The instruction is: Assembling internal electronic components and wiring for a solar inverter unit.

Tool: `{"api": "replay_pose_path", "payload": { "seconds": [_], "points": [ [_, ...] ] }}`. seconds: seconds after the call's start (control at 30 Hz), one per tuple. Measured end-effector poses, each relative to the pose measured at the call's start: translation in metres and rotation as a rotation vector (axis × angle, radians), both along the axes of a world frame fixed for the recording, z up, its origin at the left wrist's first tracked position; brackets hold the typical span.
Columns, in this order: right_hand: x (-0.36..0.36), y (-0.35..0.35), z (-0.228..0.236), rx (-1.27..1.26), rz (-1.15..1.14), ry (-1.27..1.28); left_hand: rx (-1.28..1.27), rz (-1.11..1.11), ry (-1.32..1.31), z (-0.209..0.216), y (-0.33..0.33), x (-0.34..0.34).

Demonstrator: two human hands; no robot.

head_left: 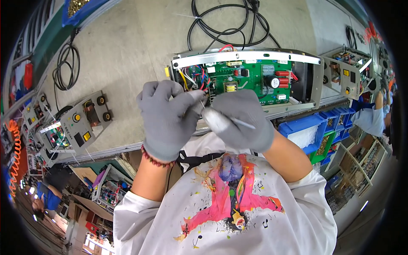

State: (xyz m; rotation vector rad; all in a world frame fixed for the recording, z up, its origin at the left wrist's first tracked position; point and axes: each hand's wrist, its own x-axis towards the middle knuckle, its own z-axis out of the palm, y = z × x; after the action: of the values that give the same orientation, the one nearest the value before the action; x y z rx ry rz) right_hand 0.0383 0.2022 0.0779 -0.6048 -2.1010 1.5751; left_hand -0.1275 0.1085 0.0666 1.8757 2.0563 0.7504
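Note:
Both my hands wear grey gloves and meet at the front left corner of an opened metal device (250,55). A thin white cable tie (244,123) runs through my right hand (244,117), its tail sticking out beside the thumb. My left hand (165,117) has thumb and forefinger pinched where a thin part of the tie shows between the hands. Just beyond the fingertips, coloured wires (205,78) rise from the device. A green circuit board (255,76) fills its middle. The fingers hide the lower ends of the wires.
A coiled black cable (229,32) lies behind the device. Similar units stand on the bench at left (78,127) and right (346,75). Blue bins (293,126), one with white strips, sit by the bench's right front edge. Other people are at both sides.

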Motion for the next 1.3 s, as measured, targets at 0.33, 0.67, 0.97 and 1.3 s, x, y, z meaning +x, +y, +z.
{"api": "replay_pose_path", "payload": {
  "seconds": [0.33,0.67,0.97,1.3],
  "points": [
    [-0.002,-0.027,0.009,0.249,0.039,-0.230,-0.058,0.109,0.009,0.005,-0.011,0.012],
    [0.381,-0.122,-0.116,0.635,-1.496,-1.221,-0.090,-0.105,0.045,0.035,-0.029,-0.002],
    [0.410,-0.152,-0.165,0.024,-1.175,-1.546,0.082,-0.089,0.281,0.017,-0.027,0.051],
    [0.525,-0.171,-0.165,0.199,-0.913,-2.099,-0.062,-0.206,0.216,0.017,-0.038,0.037]
  ]
}}
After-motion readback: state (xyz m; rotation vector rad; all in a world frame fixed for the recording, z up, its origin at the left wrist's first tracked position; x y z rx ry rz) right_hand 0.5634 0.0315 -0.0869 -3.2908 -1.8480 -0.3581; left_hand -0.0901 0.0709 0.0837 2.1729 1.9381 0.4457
